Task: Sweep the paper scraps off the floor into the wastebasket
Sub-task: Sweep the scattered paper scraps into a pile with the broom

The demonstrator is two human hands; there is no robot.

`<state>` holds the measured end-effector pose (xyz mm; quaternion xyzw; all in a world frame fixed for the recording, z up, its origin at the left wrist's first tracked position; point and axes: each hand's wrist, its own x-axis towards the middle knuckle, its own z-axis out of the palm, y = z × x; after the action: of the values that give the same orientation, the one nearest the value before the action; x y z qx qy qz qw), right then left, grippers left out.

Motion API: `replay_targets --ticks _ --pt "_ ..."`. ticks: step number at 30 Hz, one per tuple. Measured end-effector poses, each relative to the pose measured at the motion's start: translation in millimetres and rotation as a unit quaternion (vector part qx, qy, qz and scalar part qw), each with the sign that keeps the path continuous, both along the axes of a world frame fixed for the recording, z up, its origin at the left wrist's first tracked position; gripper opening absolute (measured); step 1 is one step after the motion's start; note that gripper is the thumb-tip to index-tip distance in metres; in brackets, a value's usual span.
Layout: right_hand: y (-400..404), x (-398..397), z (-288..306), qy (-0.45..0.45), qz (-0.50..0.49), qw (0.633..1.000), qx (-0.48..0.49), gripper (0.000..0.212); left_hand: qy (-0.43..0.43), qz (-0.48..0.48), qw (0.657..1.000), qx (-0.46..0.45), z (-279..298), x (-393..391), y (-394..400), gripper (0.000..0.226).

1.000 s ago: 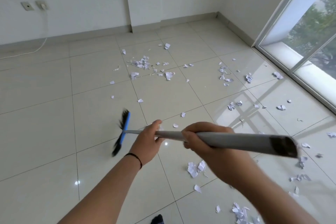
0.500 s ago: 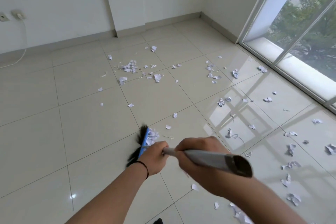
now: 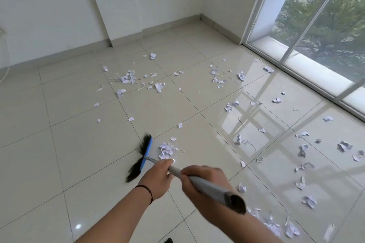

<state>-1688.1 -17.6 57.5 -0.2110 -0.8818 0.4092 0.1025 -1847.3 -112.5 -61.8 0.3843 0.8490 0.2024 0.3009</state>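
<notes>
1. Broom (image 3: pixel 145 157): blue head with black bristles, set on the tiled floor (image 3: pixel 59 144) left of centre. Its grey handle (image 3: pixel 197 181) runs from the head toward the lower right, and the open dark end of the handle lies nearest the camera.
2. Left hand (image 3: pixel 158 177): fingers wrapped around the handle just behind the broom head. A black band sits on the wrist.
3. Right hand (image 3: pixel 205 179): fingers wrapped around the handle farther up, close behind the left hand. This hand is slightly blurred.
4. Paper scraps, near group (image 3: pixel 166 150): a small white pile lies on the floor just to the right of the broom head, on the side away from the bristles. A few loose bits lie beside it.
5. Paper scraps, far group (image 3: pixel 126 79): a scattered cluster lies farther off, toward the wall (image 3: pixel 49 16).
6. Paper scraps, right side (image 3: pixel 302 150): many pieces are spread over the tiles between the hands and the glass door (image 3: pixel 316 35); more lie at the lower right edge of the view.
7. Glass door: runs along the right edge, its frame mirrored in the glossy tiles. Green trees show behind it.
8. Wastebasket: not in view.
</notes>
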Motion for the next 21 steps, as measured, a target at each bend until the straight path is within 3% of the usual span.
replay_targets --ticks 4,7,11,14,17,19,21 --pt "2 10 2 0.021 0.016 0.999 0.026 0.021 0.001 -0.016 1.000 -0.009 2 14 10 0.014" --pt "19 31 17 0.020 0.004 1.000 0.021 0.022 -0.022 -0.037 0.999 0.007 11 37 27 0.021" --pt "43 76 38 -0.011 -0.008 1.000 0.003 0.023 -0.042 -0.049 0.997 0.032 19 86 53 0.008" --pt "60 115 67 -0.039 -0.021 0.999 0.009 0.022 -0.030 -0.073 0.996 0.048 29 128 73 0.012" --pt "74 153 93 -0.038 -0.078 0.996 -0.018 0.020 0.009 -0.092 0.992 0.087 37 159 86 0.012" --pt "83 173 100 -0.028 -0.091 0.994 -0.049 0.016 0.007 -0.093 0.989 0.117 39 168 91 0.004" --pt "88 189 92 -0.017 -0.092 0.992 -0.081 0.011 -0.007 -0.091 0.990 0.104 35 172 94 0.009"
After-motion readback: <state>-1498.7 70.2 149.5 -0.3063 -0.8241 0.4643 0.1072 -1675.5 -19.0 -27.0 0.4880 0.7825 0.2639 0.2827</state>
